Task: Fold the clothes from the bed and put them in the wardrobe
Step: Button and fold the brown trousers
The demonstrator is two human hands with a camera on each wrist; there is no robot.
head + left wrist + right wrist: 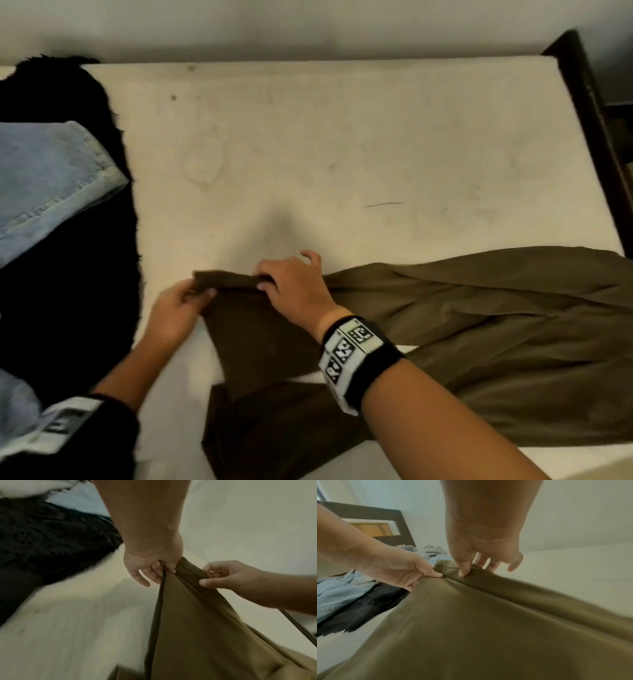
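Observation:
Olive-brown trousers (pixel 479 325) (pixel 197 635) (pixel 488 628) lie across the near right part of the white bed (pixel 342 154). One leg end is lifted off the mattress. My left hand (pixel 178 311) (pixel 154 572) (pixel 412 570) pinches the left corner of that hem between thumb and fingers. My right hand (pixel 291 281) (pixel 223 577) (pixel 481 563) pinches the hem's right side, thumb on top, little finger spread free. The hands are about a hand's width apart along the hem (pixel 222 278).
A black knitted garment (pixel 68 274) (pixel 42 545) and light blue denim (pixel 44 178) (pixel 337 595) lie at the bed's left. A dark bed frame (pixel 596 130) runs along the right edge. A wall stands behind the bed.

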